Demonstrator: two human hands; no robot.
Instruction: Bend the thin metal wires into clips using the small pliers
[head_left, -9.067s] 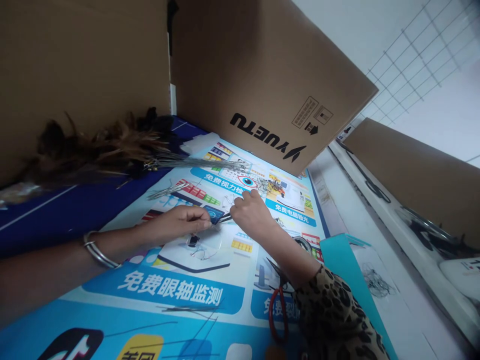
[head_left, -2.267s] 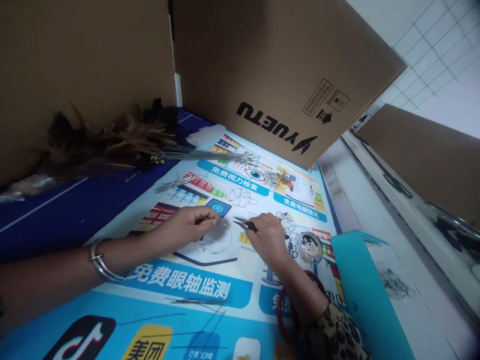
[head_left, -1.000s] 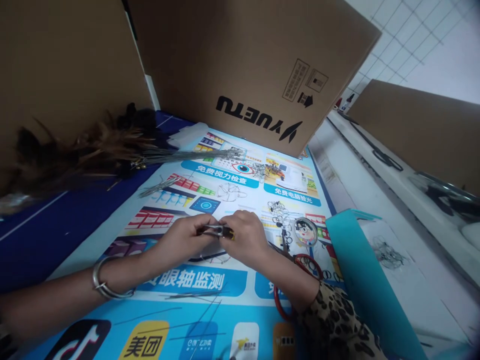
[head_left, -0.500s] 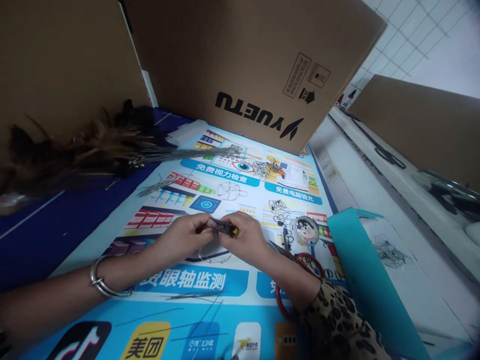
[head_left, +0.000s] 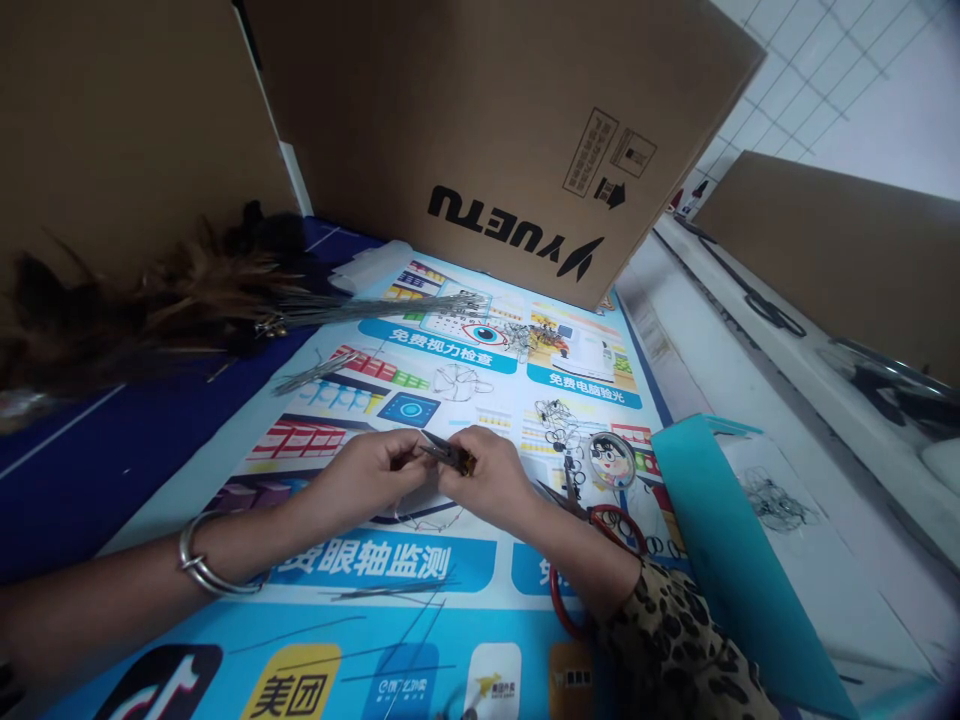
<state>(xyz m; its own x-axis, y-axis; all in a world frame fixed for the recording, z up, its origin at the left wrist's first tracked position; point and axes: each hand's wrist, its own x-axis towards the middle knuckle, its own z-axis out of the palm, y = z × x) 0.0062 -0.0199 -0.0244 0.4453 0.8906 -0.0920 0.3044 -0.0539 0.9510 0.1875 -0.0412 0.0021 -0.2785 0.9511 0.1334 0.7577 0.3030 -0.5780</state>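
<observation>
Here the right hand had its grip wrapped around the pliers, and their tips pointed left, right up by the fingertips of the left hand! That left hand was pinched narrow, seemingly on the wire loop, which hung just below, mid-scene over the printed sheet; the exact pinch was hidden. Tight quarters, and there lay the danger: with metal so close to skin, one slip of the pliers could nip a finger. Too hard a squeeze might kink wire that thin, and a loosened pinch could let the loop spring away. Trouble on the right, too: the scissors lay with blades apart, the right forearm crossing over them, so a careless sweep risked a scratch. Near side, loose wires crossed, ready for the bracelet to snag.
</observation>
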